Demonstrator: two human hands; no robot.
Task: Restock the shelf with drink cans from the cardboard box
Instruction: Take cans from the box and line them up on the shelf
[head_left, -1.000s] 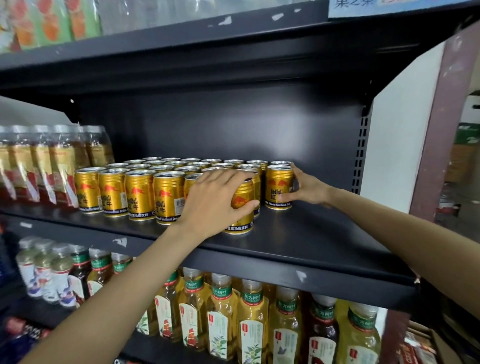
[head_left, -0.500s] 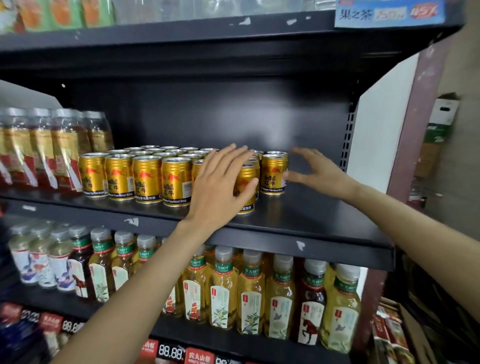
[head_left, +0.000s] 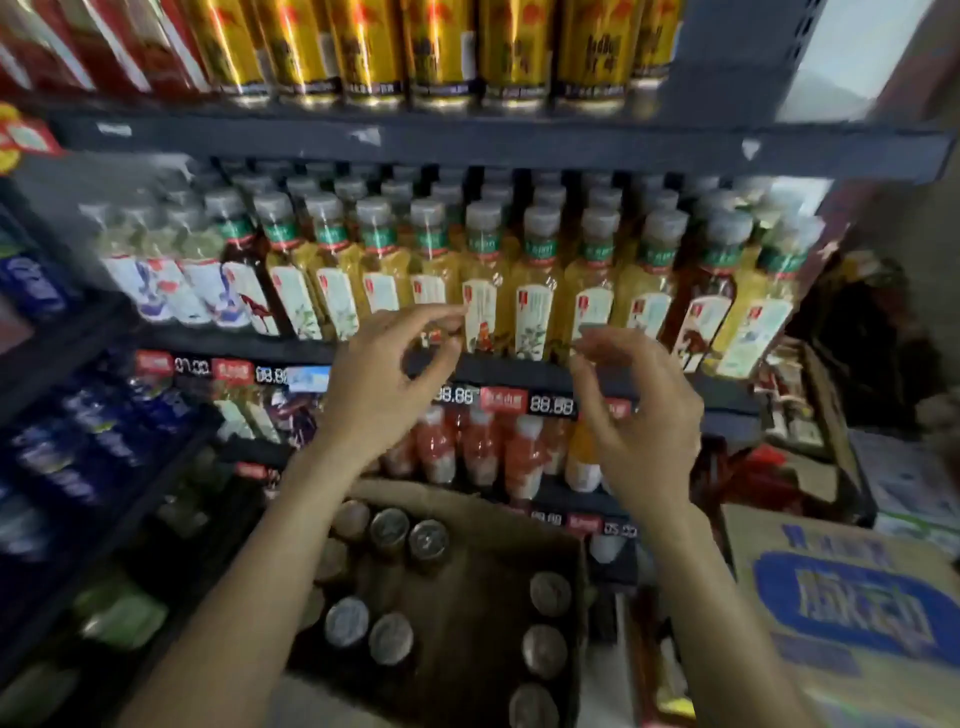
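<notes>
While both hands hover empty, the left hand (head_left: 387, 384) and right hand (head_left: 641, 415) keep their fingers loosely curled and apart. Below the fingers, cans (head_left: 389, 530) stand in the cardboard box (head_left: 467, 597); above them gold cans (head_left: 441, 47) line the shelf (head_left: 467, 143).

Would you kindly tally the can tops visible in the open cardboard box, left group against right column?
Left group of can tops: 5 plain, others blurred
Right column: 3
Total: 8 plain

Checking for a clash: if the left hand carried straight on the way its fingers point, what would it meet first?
Probably the yellow tea bottles on the middle shelf: the left hand holds nothing and its fingers point up toward their labels. Depth is unclear in this one view.
</notes>
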